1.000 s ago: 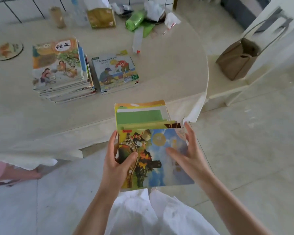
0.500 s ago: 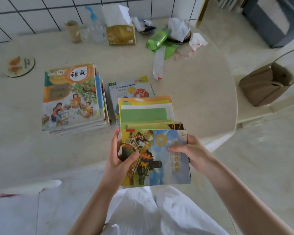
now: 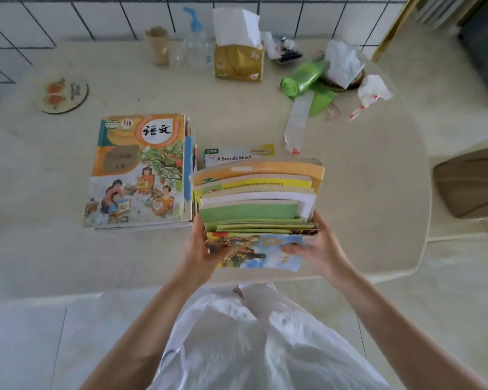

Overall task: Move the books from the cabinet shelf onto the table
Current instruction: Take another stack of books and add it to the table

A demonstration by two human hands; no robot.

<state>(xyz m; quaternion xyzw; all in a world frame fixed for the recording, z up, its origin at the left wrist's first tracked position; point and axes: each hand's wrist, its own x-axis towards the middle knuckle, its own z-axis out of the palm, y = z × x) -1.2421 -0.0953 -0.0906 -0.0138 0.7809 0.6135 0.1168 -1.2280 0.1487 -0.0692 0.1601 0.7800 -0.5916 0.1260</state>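
Bk bundle [image 3: 255, 198] moved over table [image 3: 68, 257].

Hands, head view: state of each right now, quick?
Left hand: grips the left side of the bundle of books, thumb on the front cover.
Right hand: grips the bundle's right side, fingers across the cover.

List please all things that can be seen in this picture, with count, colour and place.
held books: several, green, yellow and orange edges, over table front, above "A Seaside Shock" book
book stack: one, orange cover, table left
table: one, beige
coaster: one, round, far left
tissue box: one, gold, by tiled wall
spray bottle: one, clear with blue head, beside tissue box
green bag roll: one, far right
brown bag: one, right edge
left hand: holds books
right hand: holds books
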